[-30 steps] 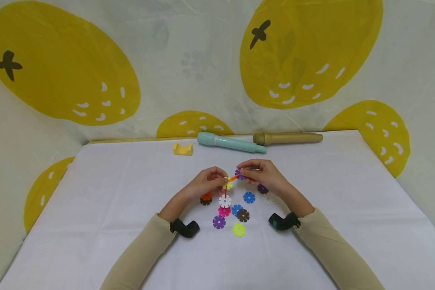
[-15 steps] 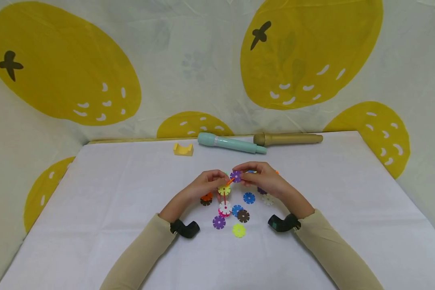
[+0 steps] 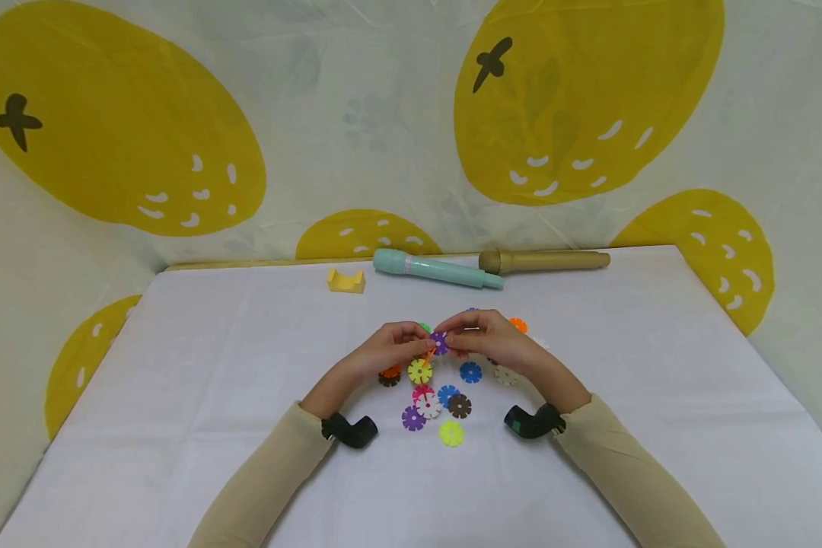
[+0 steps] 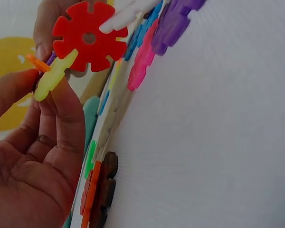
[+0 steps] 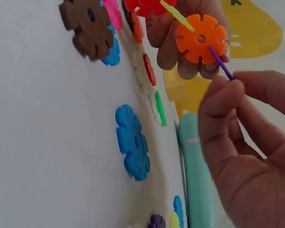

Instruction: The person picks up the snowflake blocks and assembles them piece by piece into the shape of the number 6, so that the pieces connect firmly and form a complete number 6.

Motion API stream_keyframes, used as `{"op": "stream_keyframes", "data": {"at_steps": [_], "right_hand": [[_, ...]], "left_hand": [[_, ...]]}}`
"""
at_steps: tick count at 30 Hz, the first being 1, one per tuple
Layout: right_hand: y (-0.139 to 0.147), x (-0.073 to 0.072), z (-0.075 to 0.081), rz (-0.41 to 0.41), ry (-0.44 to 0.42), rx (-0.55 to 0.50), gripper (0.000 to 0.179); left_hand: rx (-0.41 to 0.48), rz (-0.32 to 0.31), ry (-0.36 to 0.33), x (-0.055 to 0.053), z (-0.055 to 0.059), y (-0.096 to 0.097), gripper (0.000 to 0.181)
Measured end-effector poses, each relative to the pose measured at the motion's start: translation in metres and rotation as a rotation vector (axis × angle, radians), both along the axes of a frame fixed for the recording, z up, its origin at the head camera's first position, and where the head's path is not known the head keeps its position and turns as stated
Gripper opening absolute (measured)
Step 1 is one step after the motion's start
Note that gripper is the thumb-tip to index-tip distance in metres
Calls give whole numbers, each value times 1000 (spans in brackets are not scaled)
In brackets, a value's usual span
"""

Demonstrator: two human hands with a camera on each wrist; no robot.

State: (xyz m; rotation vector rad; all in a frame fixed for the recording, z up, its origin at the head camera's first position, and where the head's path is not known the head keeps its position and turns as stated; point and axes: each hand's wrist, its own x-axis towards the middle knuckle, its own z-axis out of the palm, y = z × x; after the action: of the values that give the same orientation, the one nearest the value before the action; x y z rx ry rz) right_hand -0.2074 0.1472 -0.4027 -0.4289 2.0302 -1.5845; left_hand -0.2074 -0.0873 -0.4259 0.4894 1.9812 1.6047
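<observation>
A string of slotted interlocking discs hangs from both hands over the table. Its purple disc [image 3: 440, 344] is pinched by my right hand [image 3: 496, 340] between thumb and fingertips. My left hand [image 3: 392, 345] pinches the string at the orange disc [image 5: 201, 39], with fingertips close beside the purple one. Below come a yellow disc [image 3: 420, 371], a red disc [image 4: 89, 38] and a white disc [image 3: 428, 406] at the lower end. Each is slotted crosswise into its neighbour. In the head view the orange disc is seen nearly edge-on, partly hidden by my left fingers.
Loose discs lie around the hands, among them blue [image 3: 471, 372], brown [image 3: 460, 406], purple [image 3: 413, 418], pink [image 3: 422, 393] and yellow [image 3: 451, 433]. Behind them are a mint microphone-shaped object [image 3: 445, 272], a gold one [image 3: 548, 261] and a small yellow block [image 3: 345, 281].
My right hand has moved left and slightly down with the purple disc, closer to my left hand. The yellow and white discs have sunk lower, toward the loose pieces.
</observation>
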Motion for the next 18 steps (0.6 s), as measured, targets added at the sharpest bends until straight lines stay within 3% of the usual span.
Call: {"op": "stream_keyframes", "data": {"at_steps": [9,18], "right_hand": [[13,-5,0,185,75,137,32],[22,-8,1,249,161,279,25]], "left_hand": [[-27,-3,-20,-3,-4,-3,25],[-26,31,-54,-2,-3,-2,26]]}}
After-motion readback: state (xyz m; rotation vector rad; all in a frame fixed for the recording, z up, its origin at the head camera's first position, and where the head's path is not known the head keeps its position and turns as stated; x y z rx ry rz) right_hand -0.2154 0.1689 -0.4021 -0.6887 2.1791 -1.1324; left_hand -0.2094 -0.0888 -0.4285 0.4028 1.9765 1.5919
